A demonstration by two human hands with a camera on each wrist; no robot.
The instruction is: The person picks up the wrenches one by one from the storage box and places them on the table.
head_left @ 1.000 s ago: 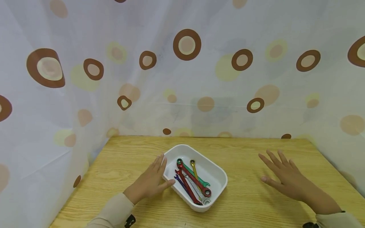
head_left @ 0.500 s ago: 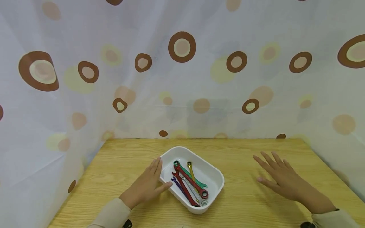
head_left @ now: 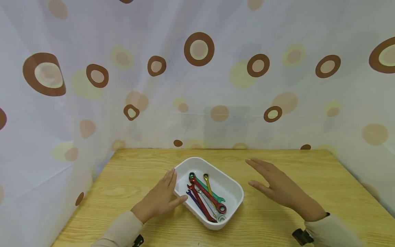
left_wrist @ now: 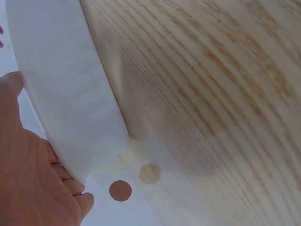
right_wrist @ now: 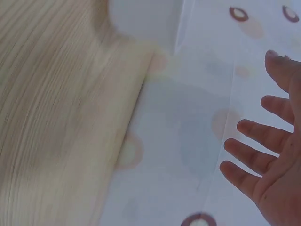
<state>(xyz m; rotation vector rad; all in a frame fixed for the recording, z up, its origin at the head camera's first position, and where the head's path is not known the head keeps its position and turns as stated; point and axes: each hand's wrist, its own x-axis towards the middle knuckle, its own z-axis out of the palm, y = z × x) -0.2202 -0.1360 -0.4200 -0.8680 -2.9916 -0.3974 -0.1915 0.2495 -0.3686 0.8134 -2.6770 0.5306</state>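
A white rectangular tray (head_left: 229, 192) sits slantwise on the table, holding several wrenches. Among them are a red ratchet wrench (head_left: 208, 194), a second red wrench (head_left: 202, 204), a green wrench (head_left: 218, 198), a yellow one (head_left: 206, 176), a purple one (head_left: 193, 197) and a silver one (head_left: 221, 218). My left hand (head_left: 157, 202) lies along the tray's left side, fingers straight, thumb at the rim. In the left wrist view its fingertips meet the tray wall (left_wrist: 70, 89). Right of the tray, my right hand (head_left: 282, 188) hovers with extended fingers and holds nothing.
The wooden table (head_left: 139, 164) runs back to a white curtain (head_left: 172, 85) printed with brown and yellow circles. The curtain also closes in the left and right sides. Dark straps (head_left: 302, 236) show at both wrists.
My right hand has moved left toward the tray and turned so its fingers line up. The left hand has come in against the tray's left side, and the wrenches lie as before.
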